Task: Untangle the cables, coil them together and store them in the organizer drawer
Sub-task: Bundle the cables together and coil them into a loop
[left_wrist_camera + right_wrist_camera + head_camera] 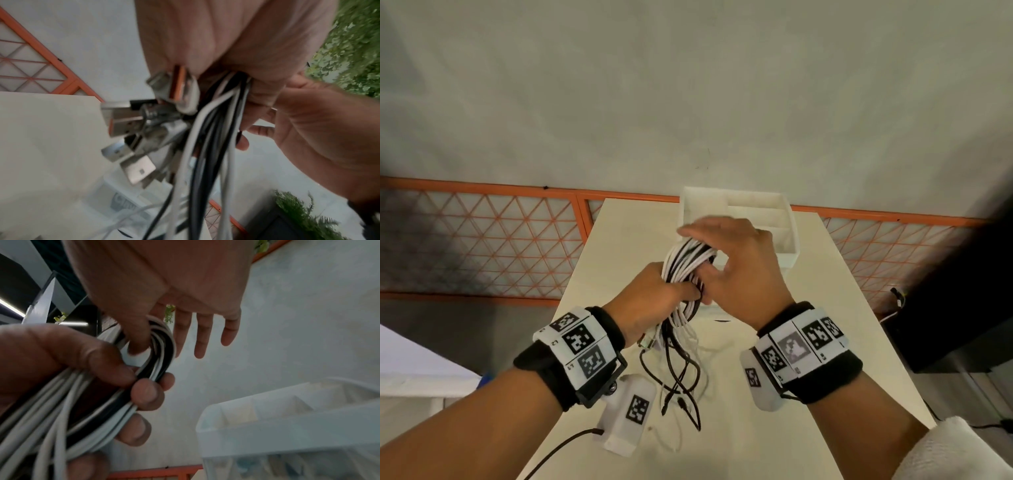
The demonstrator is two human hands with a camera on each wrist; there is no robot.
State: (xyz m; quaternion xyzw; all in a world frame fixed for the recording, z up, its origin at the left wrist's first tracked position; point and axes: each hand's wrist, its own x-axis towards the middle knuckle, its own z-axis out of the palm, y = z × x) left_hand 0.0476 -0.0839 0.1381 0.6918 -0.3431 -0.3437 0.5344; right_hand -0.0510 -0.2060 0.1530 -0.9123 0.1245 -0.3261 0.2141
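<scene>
Cables [686, 270]: white and black bundle clenched in left hand [654, 298]; right hand [736, 270] thumb hooked through the loop, fingers spread. Drawer [789, 253] just beyond. Advice: gather dangling ends before lowering in.

so the organizer drawer [789, 255] sits at the table's [825, 342] far edge, the cable bundle [685, 270] held up just in front of it between both hands, loose ends trailing down onto the table
</scene>
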